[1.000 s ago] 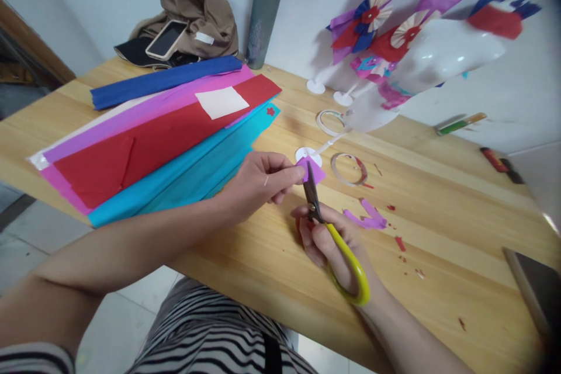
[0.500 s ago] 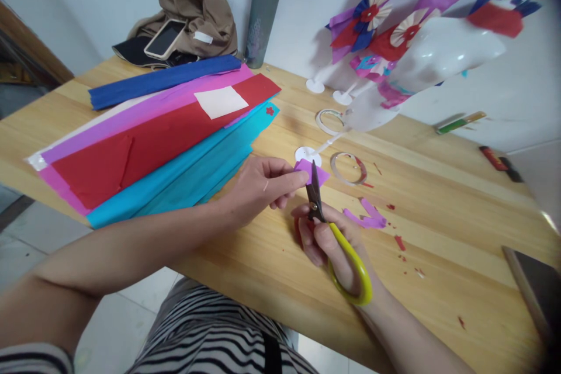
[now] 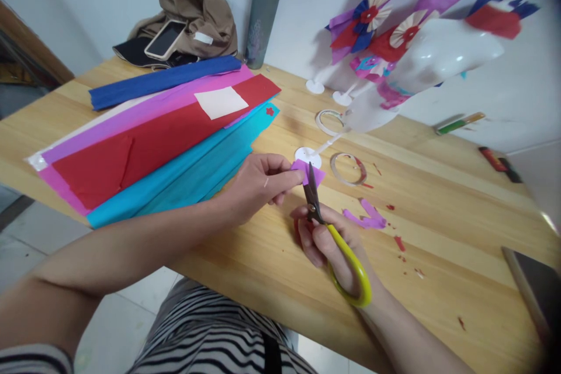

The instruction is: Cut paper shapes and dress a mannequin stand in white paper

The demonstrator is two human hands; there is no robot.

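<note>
My left hand (image 3: 258,185) pinches a small piece of purple crepe paper (image 3: 317,176) between thumb and fingers. In my right hand (image 3: 331,239) is a pair of scissors (image 3: 350,263) with yellow handles and dark blades. Their blades point away from me and lie across the purple piece, just right of my left fingertips. A bit of red shows under my right fingers, too hidden to name. Purple scraps (image 3: 367,216) and small red scraps (image 3: 398,243) lie on the table to the right of the scissors.
Folded crepe paper sheets (image 3: 166,140) in several colours cover the left side. White mannequin torsos (image 3: 442,58) dressed in paper stand at the back right, near two tape rolls (image 3: 349,169). A thermos (image 3: 263,17), cloth (image 3: 197,6) and phone (image 3: 165,39) sit by the wall.
Both hands have shifted very slightly left, together with the purple paper and the scissors. The scissors still lie across the paper.
</note>
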